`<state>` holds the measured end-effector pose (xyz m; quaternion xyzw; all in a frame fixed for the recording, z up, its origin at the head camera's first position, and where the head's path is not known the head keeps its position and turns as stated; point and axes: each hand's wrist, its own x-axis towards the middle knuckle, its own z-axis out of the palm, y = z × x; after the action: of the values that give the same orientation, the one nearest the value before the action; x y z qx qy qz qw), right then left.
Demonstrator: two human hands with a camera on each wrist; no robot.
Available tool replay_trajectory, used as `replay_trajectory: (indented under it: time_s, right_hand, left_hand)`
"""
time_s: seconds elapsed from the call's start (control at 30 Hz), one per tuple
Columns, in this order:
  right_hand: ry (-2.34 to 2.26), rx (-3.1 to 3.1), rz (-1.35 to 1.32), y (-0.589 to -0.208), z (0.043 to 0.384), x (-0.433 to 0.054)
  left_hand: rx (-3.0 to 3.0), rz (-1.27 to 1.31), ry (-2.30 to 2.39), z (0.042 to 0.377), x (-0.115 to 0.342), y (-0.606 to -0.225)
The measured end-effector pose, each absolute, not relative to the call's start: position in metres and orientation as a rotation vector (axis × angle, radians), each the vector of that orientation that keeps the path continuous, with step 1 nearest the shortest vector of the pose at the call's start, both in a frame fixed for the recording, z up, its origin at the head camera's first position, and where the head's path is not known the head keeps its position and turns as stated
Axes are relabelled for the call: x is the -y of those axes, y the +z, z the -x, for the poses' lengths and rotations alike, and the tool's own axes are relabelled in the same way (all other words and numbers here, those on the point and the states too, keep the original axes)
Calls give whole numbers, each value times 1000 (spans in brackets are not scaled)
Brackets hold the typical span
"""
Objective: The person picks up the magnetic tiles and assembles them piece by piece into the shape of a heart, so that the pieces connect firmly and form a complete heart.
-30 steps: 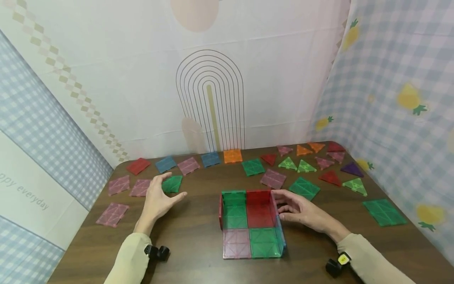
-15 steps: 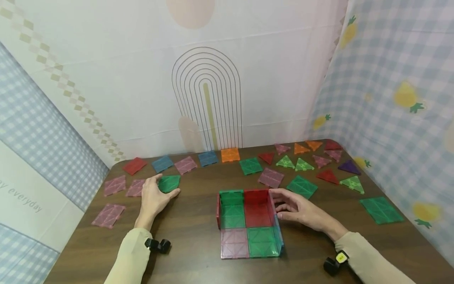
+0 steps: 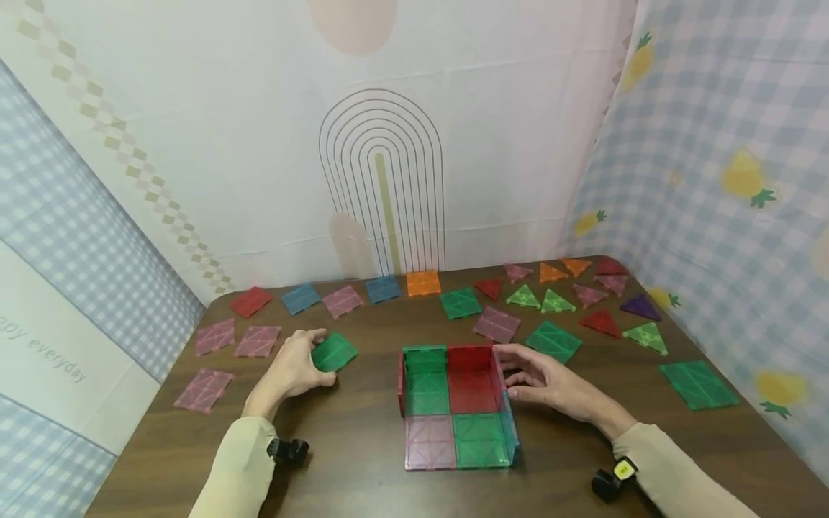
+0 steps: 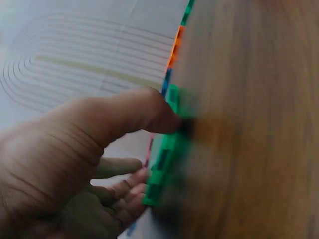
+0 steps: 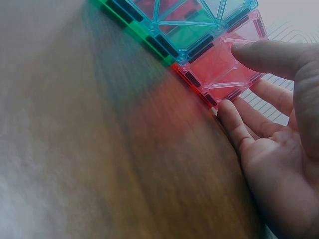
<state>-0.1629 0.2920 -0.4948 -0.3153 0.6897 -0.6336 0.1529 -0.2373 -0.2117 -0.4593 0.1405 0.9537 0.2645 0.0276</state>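
My left hand (image 3: 296, 365) grips a green square magnetic tile (image 3: 337, 351) between thumb and fingers. In the left wrist view this green tile (image 4: 162, 167) appears nearly edge-on, slightly blurred. Right of it stands a partial box of magnetic tiles, its floor made of green, red and pink squares (image 3: 430, 442). Green and red tiles (image 3: 470, 357) form its back wall; a pink and a blue tile (image 3: 511, 432) form the right side. My right hand (image 3: 550, 385) rests at that side, thumb touching the pink wall tile (image 5: 219, 64) and fingertips by its far corner.
Loose square tiles, such as a pink one (image 3: 204, 390) and an orange one (image 3: 423, 283), lie along the left and back of the wooden table (image 3: 363, 496). Several triangle tiles (image 3: 557, 301) are spread at back right. A large green square (image 3: 699, 385) lies far right.
My left hand has closed on the green square tile and brought it right and slightly toward me, away from the pink tile beside it. The right hand and the box have stayed in place.
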Motion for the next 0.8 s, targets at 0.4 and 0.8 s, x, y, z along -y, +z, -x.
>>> replay_trajectory:
  time_s: [0.4,0.8]
  right_hand:
    - [-1803,-1985,913,-493,161,-292]
    - [-1822,-1961,930,-496,163,-293]
  left_hand:
    - [-2807,-738,1237,203,192,-457]
    - [-2349,-984,1554,140,155,-462]
